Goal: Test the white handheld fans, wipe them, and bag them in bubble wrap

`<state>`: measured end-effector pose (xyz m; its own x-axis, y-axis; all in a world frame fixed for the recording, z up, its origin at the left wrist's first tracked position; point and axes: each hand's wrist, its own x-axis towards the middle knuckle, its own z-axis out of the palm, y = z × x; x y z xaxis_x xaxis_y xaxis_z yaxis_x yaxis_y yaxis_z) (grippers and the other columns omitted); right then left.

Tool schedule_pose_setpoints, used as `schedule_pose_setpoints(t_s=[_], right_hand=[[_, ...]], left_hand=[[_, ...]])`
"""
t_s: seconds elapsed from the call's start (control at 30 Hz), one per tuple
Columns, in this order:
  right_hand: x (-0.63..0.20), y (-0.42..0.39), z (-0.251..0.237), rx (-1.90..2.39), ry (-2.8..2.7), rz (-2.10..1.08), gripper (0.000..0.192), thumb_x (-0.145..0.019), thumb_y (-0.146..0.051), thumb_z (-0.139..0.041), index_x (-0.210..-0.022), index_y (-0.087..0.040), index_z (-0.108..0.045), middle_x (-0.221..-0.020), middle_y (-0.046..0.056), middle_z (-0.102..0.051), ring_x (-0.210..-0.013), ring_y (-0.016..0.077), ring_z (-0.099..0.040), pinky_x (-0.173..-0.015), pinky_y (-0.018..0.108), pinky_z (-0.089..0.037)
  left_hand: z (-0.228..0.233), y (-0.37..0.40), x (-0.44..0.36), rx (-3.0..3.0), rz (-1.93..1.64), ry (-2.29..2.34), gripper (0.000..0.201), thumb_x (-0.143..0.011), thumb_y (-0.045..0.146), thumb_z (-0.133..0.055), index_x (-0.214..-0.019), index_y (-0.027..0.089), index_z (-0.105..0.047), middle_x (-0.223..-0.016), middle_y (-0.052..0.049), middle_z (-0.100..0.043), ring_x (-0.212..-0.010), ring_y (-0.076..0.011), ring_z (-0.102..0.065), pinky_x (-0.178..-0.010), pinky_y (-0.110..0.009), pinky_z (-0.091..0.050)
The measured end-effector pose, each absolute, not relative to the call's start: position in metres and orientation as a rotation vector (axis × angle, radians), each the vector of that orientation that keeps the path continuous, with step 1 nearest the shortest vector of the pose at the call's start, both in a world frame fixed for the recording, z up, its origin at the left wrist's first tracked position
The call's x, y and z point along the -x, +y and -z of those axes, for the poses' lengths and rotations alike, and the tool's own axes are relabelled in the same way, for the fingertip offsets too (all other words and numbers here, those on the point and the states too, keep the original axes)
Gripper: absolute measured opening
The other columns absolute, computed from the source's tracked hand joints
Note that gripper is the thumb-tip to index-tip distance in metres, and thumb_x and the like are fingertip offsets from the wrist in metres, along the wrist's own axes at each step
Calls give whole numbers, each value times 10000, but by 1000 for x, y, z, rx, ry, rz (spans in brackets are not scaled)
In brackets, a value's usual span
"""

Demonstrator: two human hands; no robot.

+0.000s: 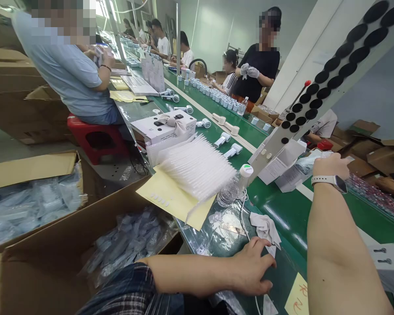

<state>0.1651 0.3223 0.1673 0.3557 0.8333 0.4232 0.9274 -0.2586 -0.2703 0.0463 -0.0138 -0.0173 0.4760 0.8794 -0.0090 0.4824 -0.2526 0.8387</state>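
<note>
My left hand lies on the table at lower centre, fingers spread and holding nothing. Just beyond its fingertips is a crumpled white cloth, and a white cable runs beside it. At the right, my right hand, with a watch on the wrist, reaches across the green belt. It is closed on a bagged light-blue item, whose plastic shows left of the hand; most fingertips are hidden. White printed boxes stand beneath and beside that bag.
A stack of clear plastic sleeves lies on yellow paper, beside a plastic bottle. Handheld white devices rest along the belt. A slanted white post rises near my right arm. Cartons of bagged parts stand left; several people work nearby.
</note>
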Motion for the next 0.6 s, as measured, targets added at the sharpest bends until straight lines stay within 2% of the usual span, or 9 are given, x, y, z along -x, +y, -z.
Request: schedule_pose_setpoints(t_s=[0.1,0.2,0.33,0.43,0.5,0.6], right_hand=[[-177,333,-171,2158,-1522,215,450,-1064,-502,-691,-1374,-177,-669,-1403,148,-659,-1202,271,-672,-1042,472,-582],[-193,339,-174,2114,-1596,203,387,-1039,-485,-725,-1265,-171,-702,-1291,120,-691,-1151,259,-672,-1025,465,-571],[-213,344,-176,2025,-1794,244,280,-1033,-434,-716,-1107,-164,-704,-1111,80,-687,-1003,220,-638,-939,405,-533],[-231,347,-178,1975,-1914,285,208,-1025,-373,-703,-965,-177,-672,-958,44,-641,-863,189,-569,-843,352,-479],[-247,349,-179,1932,-1964,313,203,-1026,-353,-701,-922,-187,-649,-906,22,-616,-811,176,-537,-806,334,-467],[-272,352,-172,1821,-2010,352,220,-1053,-380,-697,-965,-180,-661,-916,11,-634,-799,163,-569,-793,328,-511]], left_hand=[[17,-12,-46,-1877,-598,1145,571,-886,374,-793,-1399,190,-621,-1797,-200,-268,-1689,-472,-247,-1355,-676,-332],[20,-10,-47,-1864,-608,1145,567,-892,372,-789,-1403,193,-619,-1801,-204,-253,-1699,-472,-224,-1358,-676,-322],[13,-14,-40,-1826,-611,1135,566,-877,337,-815,-1392,178,-643,-1800,-212,-267,-1706,-474,-232,-1366,-660,-325],[-17,-16,-25,-1846,-576,1076,670,-905,397,-812,-1495,156,-608,-1827,-228,-220,-1726,-480,-203,-1368,-613,-354],[-48,-3,-19,-1991,-572,927,762,-957,472,-762,-1607,157,-520,-1820,-216,-277,-1720,-440,-268,-1369,-559,-379],[-94,54,-29,-2179,-485,870,818,-1031,521,-664,-1681,95,-409,-1673,-222,-525,-1590,-377,-519,-1303,-483,-481]])
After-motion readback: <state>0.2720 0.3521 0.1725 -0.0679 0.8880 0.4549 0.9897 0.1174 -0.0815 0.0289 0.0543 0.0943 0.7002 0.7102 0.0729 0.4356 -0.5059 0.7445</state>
